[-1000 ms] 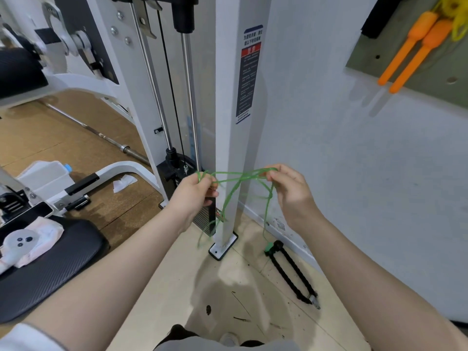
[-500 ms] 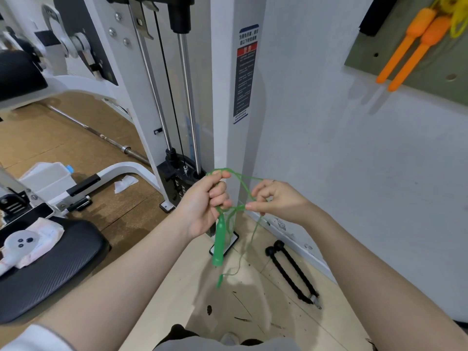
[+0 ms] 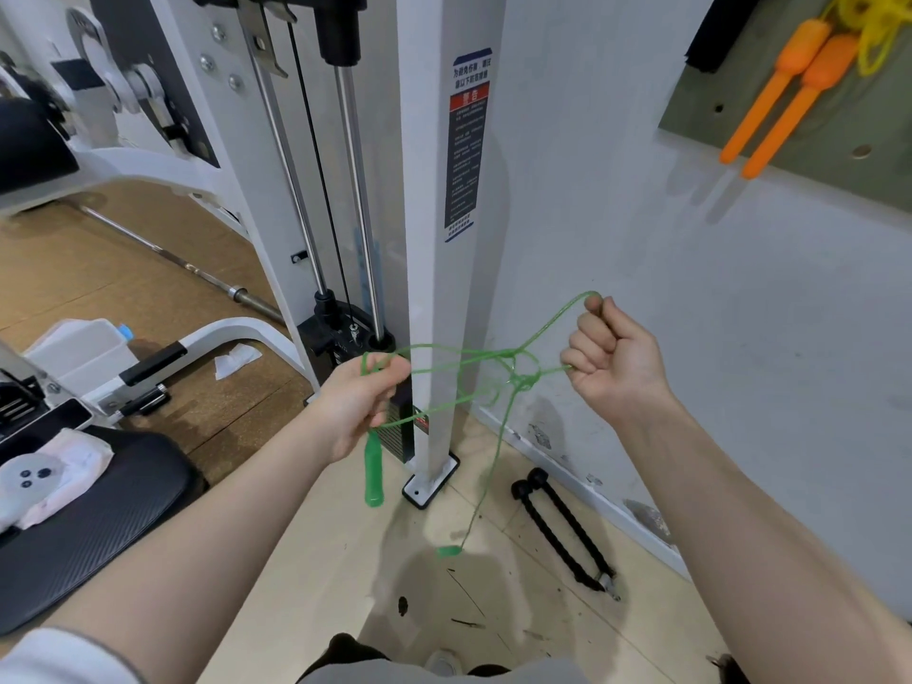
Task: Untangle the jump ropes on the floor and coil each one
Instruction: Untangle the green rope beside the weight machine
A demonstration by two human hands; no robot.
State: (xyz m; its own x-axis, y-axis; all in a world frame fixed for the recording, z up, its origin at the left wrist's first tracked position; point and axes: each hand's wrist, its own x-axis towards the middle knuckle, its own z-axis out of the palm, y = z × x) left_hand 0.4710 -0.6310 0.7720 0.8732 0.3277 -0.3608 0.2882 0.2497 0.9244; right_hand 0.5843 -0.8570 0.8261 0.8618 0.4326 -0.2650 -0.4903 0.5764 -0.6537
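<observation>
Stretching between both hands, the green jump rope is held in the air before the white machine post. Loops are gripped by the curled fingers of the left hand, a green handle hanging below it. The right hand is closed on a loop, a knot lying just left of it. A second handle hangs near the floor.

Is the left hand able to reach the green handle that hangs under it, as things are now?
Probably not at once. The left hand grips loops of the green rope, so it is busy. The green handle hangs free just below it, with nothing between them.
</observation>
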